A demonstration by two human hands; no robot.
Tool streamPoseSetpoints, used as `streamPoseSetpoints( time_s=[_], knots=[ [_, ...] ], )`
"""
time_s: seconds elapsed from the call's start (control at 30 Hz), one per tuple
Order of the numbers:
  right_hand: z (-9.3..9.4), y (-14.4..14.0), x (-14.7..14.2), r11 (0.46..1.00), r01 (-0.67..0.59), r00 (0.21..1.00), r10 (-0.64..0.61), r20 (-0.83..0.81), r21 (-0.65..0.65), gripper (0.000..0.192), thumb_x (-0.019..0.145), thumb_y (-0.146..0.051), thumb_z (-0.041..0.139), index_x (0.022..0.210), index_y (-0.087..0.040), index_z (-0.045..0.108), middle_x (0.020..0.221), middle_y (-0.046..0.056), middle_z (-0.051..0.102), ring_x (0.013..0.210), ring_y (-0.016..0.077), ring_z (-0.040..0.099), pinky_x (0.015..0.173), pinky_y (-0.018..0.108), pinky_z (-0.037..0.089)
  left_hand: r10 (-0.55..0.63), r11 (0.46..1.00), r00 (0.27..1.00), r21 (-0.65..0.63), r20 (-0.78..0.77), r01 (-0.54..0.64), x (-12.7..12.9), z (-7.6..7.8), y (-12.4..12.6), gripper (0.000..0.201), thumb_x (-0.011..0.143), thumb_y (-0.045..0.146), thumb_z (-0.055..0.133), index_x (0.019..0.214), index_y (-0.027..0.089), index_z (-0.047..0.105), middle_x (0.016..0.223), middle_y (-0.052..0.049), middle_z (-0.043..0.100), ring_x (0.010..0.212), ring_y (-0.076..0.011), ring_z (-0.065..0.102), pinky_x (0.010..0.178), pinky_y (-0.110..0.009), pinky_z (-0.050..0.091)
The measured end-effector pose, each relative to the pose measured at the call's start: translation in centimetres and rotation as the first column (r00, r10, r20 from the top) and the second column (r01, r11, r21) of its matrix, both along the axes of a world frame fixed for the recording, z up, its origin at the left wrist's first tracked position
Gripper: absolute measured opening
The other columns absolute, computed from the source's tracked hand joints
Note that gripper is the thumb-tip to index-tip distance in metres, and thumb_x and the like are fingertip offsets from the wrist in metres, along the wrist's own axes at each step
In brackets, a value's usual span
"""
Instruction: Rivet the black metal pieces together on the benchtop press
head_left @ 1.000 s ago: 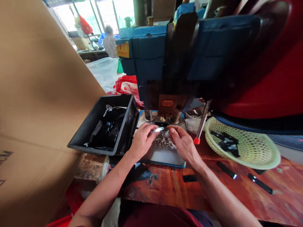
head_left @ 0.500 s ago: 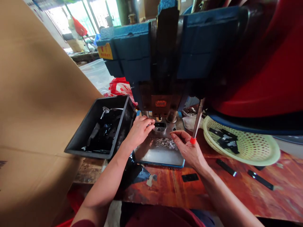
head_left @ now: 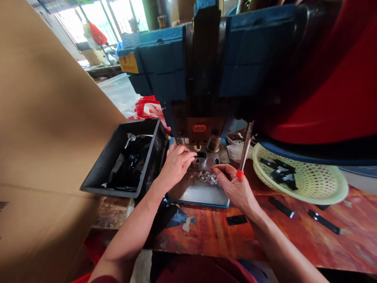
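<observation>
My left hand (head_left: 176,164) reaches under the blue press (head_left: 165,67), with its curled fingertips at the dark slot of the die (head_left: 201,156); anything between the fingers is hidden. My right hand (head_left: 237,188) hovers palm-up just right of a heap of small shiny metal parts (head_left: 206,177) on the steel plate (head_left: 200,194). Its thumb and forefinger are pinched together, and I cannot tell if they hold a part. A red-tipped lever (head_left: 240,173) hangs right beside that hand.
A black bin (head_left: 114,147) of dark strips stands to the left, with a large cardboard sheet (head_left: 44,118) beyond it. A pale woven basket (head_left: 321,184) with black pieces sits on the right. Black strips (head_left: 282,207) lie on the wooden bench (head_left: 265,236).
My left hand moved forward from the parts heap to the die under the press; the shiny piece it held is no longer visible. My right hand drew slightly right, toward the lever.
</observation>
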State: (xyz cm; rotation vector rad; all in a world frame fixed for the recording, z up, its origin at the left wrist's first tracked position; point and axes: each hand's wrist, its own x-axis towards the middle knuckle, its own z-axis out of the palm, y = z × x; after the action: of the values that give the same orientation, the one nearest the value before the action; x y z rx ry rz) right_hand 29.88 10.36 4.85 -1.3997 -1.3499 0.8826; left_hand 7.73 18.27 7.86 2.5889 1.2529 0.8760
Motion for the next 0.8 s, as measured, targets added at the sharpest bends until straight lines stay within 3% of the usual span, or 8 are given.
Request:
streamPoseSetpoints(
  time_s=[0.8],
  knots=[
    [0.17, -0.22, 0.34, 1.000, 0.026, 0.999, -0.026, 0.020, -0.002, 0.041, 0.091, -0.060, 0.065, 0.098, -0.020, 0.075, 0.087, 0.006, 0.074, 0.082, 0.0205, 0.067, 0.077, 0.034, 0.054, -0.017, 1.000, 0.999, 0.018, -0.029, 0.018, 0.00, -0.15, -0.04, 0.027, 0.106, 0.027, 0.057, 0.122, 0.024, 0.079, 0.110, -0.007, 0.067, 0.106, -0.0243, 0.055, 0.098, -0.042, 0.046]
  ],
)
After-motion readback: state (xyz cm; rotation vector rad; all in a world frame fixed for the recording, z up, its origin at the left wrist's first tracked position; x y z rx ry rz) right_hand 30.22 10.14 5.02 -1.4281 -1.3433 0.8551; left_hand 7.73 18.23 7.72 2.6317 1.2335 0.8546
